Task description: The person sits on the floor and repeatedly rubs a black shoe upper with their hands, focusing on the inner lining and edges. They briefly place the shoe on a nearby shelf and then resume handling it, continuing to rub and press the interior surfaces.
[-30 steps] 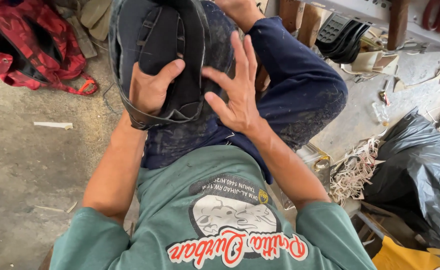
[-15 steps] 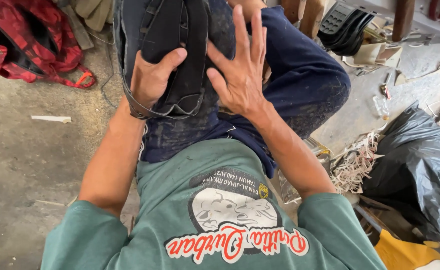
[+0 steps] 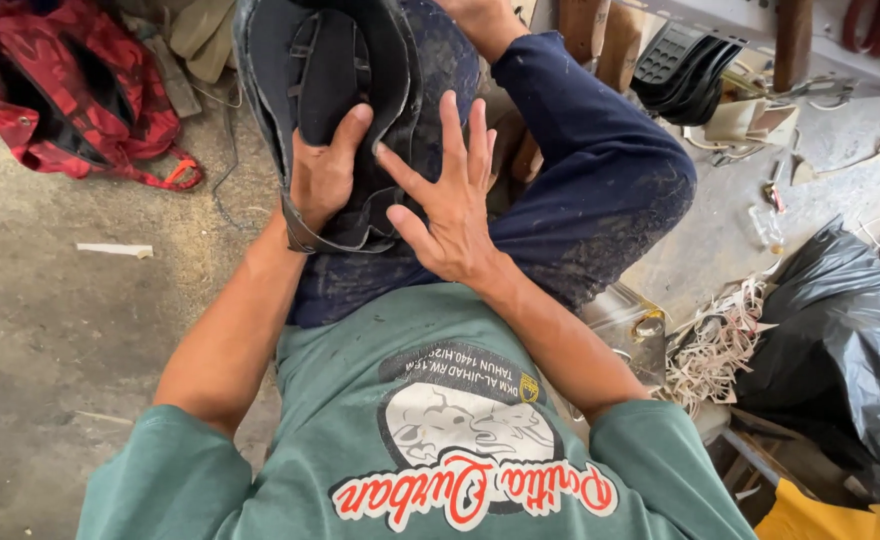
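At the frame's upper middle, the left hand gripped the black sandal on the knee; the right hand, fingers spread flat, pressed beside it. Firm, even pressure looked best.

One camera only, worn on the head, looks steeply down along the person's own chest and lap (there is no second view to overlap). It sits close: green shirt fills the bottom edge, knees the centre, concrete floor the left side.
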